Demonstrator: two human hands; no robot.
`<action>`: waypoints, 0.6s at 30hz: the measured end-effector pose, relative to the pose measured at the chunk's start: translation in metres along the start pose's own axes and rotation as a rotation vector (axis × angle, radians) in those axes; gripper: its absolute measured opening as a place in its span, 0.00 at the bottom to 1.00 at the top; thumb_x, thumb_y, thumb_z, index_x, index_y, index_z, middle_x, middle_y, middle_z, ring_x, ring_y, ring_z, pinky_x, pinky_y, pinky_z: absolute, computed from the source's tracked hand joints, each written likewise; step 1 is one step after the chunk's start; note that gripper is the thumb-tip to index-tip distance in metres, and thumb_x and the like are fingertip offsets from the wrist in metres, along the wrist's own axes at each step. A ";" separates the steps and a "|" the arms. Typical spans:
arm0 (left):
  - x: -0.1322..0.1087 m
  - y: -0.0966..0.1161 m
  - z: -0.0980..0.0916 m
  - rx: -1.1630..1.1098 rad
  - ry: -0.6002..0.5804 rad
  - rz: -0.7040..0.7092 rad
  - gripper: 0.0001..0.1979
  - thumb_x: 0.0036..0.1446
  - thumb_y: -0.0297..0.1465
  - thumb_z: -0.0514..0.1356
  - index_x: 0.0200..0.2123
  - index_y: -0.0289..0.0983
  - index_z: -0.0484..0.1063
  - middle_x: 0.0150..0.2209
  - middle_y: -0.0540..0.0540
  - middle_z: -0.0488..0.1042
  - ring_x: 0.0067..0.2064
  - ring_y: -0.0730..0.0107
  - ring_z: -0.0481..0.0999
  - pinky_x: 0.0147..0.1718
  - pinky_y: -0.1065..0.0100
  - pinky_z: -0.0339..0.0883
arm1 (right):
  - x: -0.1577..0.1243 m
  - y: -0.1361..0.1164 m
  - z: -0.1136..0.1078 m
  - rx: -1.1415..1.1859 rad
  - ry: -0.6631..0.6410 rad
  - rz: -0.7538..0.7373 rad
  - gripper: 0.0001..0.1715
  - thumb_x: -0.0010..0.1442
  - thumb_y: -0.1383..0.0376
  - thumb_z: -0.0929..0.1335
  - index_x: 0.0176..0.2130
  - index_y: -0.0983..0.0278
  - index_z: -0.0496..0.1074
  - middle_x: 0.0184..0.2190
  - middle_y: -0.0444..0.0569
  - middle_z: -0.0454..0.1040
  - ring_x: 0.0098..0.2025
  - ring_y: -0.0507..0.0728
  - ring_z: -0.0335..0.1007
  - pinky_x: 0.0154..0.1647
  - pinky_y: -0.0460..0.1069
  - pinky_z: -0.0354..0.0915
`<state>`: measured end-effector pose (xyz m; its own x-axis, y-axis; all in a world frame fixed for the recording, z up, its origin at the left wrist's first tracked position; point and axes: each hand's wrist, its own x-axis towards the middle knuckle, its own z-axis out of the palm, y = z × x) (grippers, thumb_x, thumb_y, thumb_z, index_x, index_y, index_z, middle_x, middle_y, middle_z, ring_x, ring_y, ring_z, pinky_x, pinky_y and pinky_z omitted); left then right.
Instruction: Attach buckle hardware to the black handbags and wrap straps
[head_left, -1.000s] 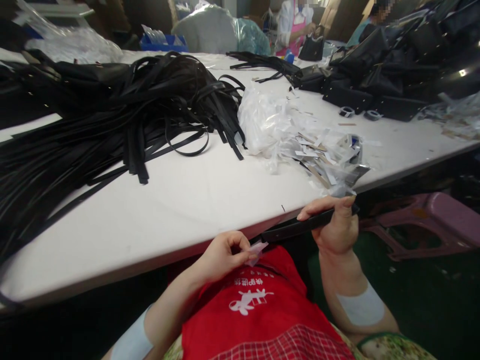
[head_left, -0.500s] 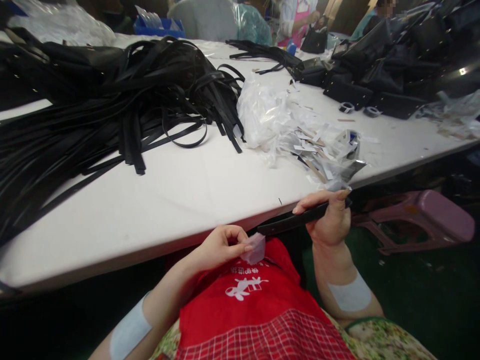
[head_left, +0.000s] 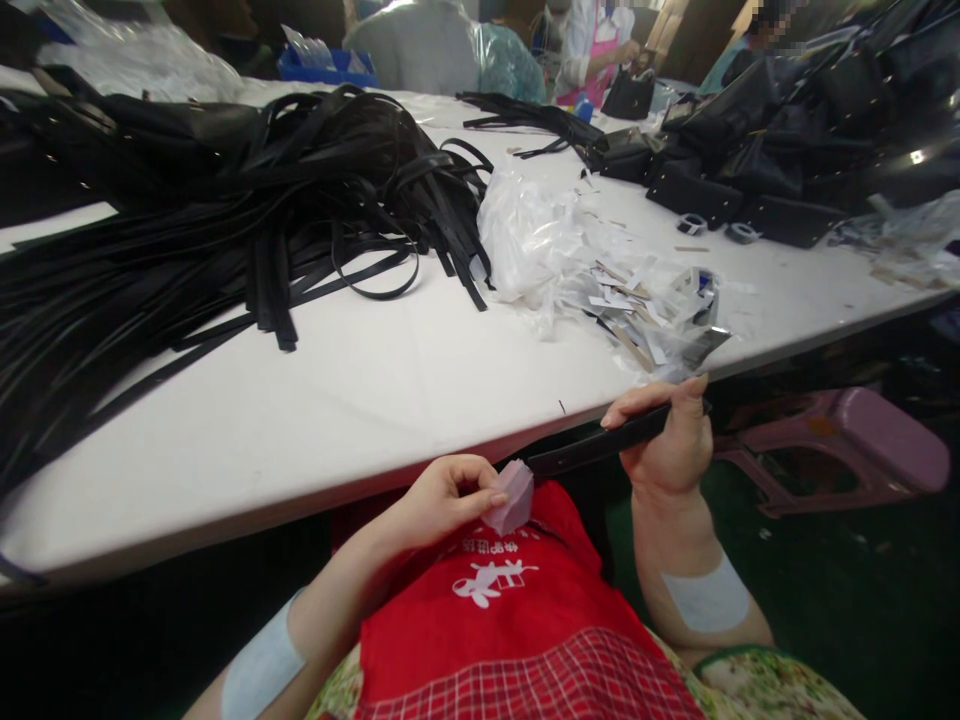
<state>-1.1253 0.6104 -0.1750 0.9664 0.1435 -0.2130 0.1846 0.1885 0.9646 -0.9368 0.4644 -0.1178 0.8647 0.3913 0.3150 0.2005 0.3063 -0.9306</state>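
Note:
My left hand (head_left: 455, 497) pinches a small pale-pink cloth (head_left: 513, 500) between thumb and fingers, just in front of the table edge. A flat black strap (head_left: 592, 446) runs from beside the cloth up to my right hand (head_left: 670, 437), whose fingers and thumb are closed around its far part. The strap slants up to the right, above the red apron (head_left: 555, 590) on my lap. Whether the cloth touches the strap's near end I cannot tell. On the table to the left lies a large heap of black straps (head_left: 285, 200).
A crumpled clear plastic bag (head_left: 525, 235) and paper scraps (head_left: 630, 300) lie on the white table (head_left: 360, 370). Black bags (head_left: 772, 160) are piled at the back right, near tape rolls (head_left: 691, 224). A pink stool (head_left: 885, 440) stands right. A person (head_left: 600, 45) handles a bag across the table.
My right hand has shifted slightly right with the strap, and more of the strap shows straight between the hands. The cloth has moved a little against the strap's near end.

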 end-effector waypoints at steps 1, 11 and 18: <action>0.000 -0.002 0.000 0.001 0.015 0.005 0.19 0.52 0.42 0.66 0.24 0.32 0.69 0.25 0.50 0.69 0.27 0.76 0.65 0.27 0.73 0.58 | 0.000 0.000 0.000 -0.007 0.023 0.002 0.35 0.67 0.47 0.58 0.20 0.62 0.75 0.14 0.47 0.72 0.16 0.54 0.69 0.17 0.48 0.64; -0.002 -0.007 0.007 0.226 0.087 0.144 0.13 0.63 0.35 0.56 0.31 0.33 0.74 0.34 0.44 0.74 0.36 0.67 0.71 0.40 0.67 0.65 | -0.003 -0.002 -0.013 -0.159 -0.195 0.112 0.32 0.64 0.46 0.61 0.25 0.66 0.77 0.13 0.47 0.73 0.15 0.52 0.68 0.15 0.45 0.61; 0.006 0.003 -0.001 0.369 0.231 0.222 0.14 0.64 0.35 0.54 0.30 0.35 0.75 0.31 0.45 0.74 0.35 0.66 0.72 0.39 0.66 0.66 | -0.016 0.003 0.011 -0.485 -0.919 0.394 0.16 0.63 0.61 0.68 0.48 0.64 0.76 0.19 0.42 0.78 0.23 0.52 0.75 0.31 0.44 0.68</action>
<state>-1.1190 0.6124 -0.1736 0.9323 0.3613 0.0151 0.0702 -0.2217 0.9726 -0.9552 0.4688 -0.1237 0.2777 0.9422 -0.1875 0.3193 -0.2746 -0.9070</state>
